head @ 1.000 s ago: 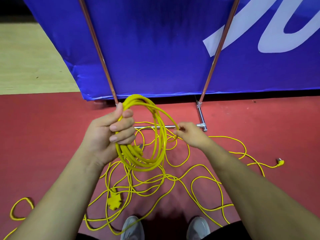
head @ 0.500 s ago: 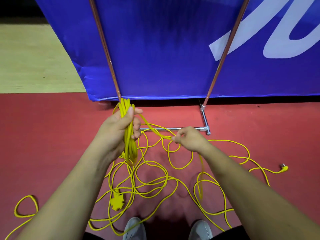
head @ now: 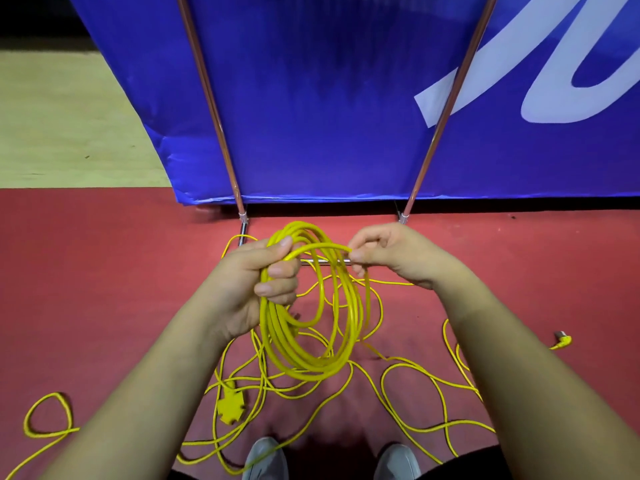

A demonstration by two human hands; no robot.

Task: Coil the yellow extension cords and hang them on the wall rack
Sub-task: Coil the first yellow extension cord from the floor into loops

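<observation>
Left grip (head: 256,282) clenches around one side of a coil of yellow extension cord (head: 304,370), thumb laid over the top strands, and the coil hangs from it, several loops deep, above the red floor (head: 104,271). Right grip (head: 391,254) pinches a single strand at the coil's top between thumb and fingertips, near the left thumb. Loose cord (head: 408,367) sprawls in tangled loops on the floor under the coil and out toward both side edges. A yellow socket block (head: 230,407) lies among them near the near edge, and a yellow plug (head: 562,341) lies well apart toward the right edge. Two grey shoes (head: 265,459) stand at the near edge. At the far edge a blue banner (head: 311,98) stands behind two slanted metal poles (head: 211,98).
</observation>
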